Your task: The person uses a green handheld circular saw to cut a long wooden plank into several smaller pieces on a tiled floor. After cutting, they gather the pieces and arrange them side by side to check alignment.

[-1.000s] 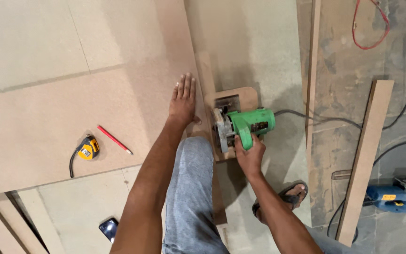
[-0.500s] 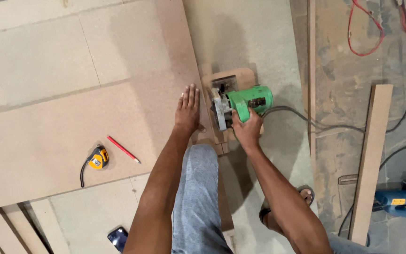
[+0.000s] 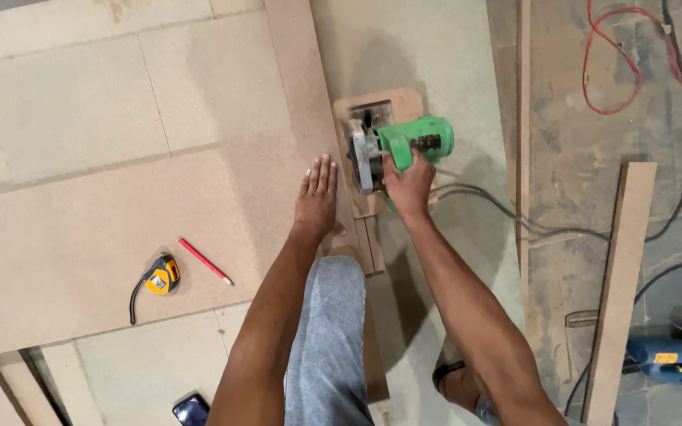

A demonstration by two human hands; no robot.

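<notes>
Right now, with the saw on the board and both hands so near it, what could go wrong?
1. The left hand lies flat on the brown board close beside the blade of the green circular saw; a slip could bring them together.
2. The saw's cable trails on the floor just behind the right hand and might snag.
3. The bent knee rests near the cut line.

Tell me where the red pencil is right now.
The red pencil lies on the large brown board, left of the left hand, just right of the yellow tape measure.
</notes>
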